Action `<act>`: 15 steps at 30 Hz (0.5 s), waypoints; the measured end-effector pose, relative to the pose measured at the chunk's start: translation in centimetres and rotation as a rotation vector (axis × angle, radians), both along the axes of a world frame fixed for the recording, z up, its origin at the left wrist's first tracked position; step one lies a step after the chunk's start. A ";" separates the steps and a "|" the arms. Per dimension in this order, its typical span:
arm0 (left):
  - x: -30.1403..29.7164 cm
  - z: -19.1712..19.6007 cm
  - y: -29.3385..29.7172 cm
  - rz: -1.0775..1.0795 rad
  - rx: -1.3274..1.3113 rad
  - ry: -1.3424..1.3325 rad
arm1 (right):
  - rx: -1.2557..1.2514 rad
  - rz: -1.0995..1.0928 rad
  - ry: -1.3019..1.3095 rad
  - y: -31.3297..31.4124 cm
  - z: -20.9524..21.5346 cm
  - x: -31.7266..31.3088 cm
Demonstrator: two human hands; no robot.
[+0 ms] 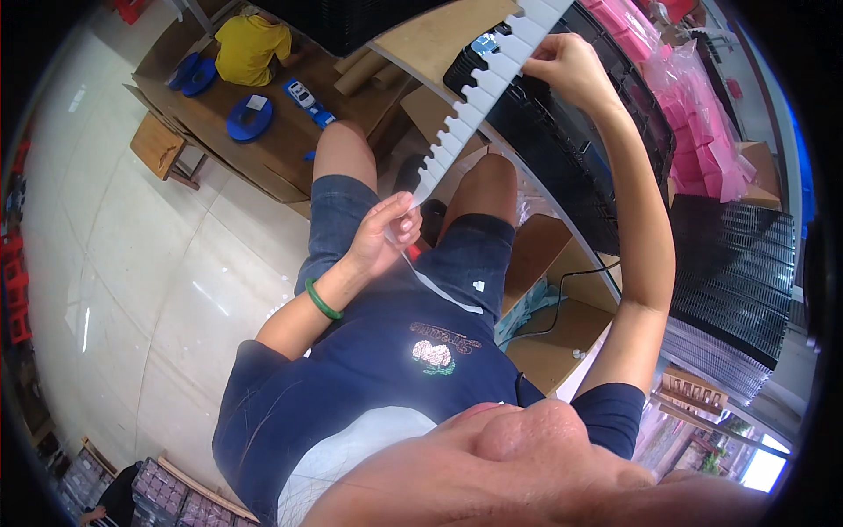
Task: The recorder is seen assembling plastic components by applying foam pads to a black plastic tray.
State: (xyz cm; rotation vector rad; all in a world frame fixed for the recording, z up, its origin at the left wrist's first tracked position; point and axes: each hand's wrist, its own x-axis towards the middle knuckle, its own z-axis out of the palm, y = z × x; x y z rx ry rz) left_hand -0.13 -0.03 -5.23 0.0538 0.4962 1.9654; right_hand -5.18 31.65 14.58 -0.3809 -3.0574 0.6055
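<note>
A long white strip (479, 98) with a row of notches along one edge slants up and to the right in front of me. My left hand (386, 233), below a green bangle, is closed on its lower end. From that hand a narrow white tail (443, 294) hangs over my lap. My right hand (571, 70) is raised beside the strip's upper part, thumb and fingers pinched together. Whatever they pinch is too small or hidden to make out. Under and behind this hand lies a black plastic tray (549, 132). A small shiny piece (485, 44) shows beyond the strip.
Pink trays (711, 140) in clear plastic and stacked black ribbed sheets (733, 272) stand at the right. A cardboard box (571, 338) sits below the bench. Far left are a wooden stool (162, 145), blue reels (248, 119), a toy car (303, 97) and a person in yellow (252, 48).
</note>
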 end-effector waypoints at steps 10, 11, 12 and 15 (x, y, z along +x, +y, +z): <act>-0.1 -0.3 0.2 0.033 0.007 -0.010 | -0.178 0.030 0.131 1.4 -0.8 2.7; 0.0 -0.3 0.3 0.023 0.009 -0.011 | -0.166 0.039 0.146 1.1 -0.3 3.2; 0.0 -0.4 0.2 0.023 0.005 -0.015 | -0.154 0.050 0.158 0.4 0.4 3.8; -0.1 -0.6 0.2 0.036 -0.004 -0.019 | -0.284 0.043 0.182 -1.5 2.9 9.4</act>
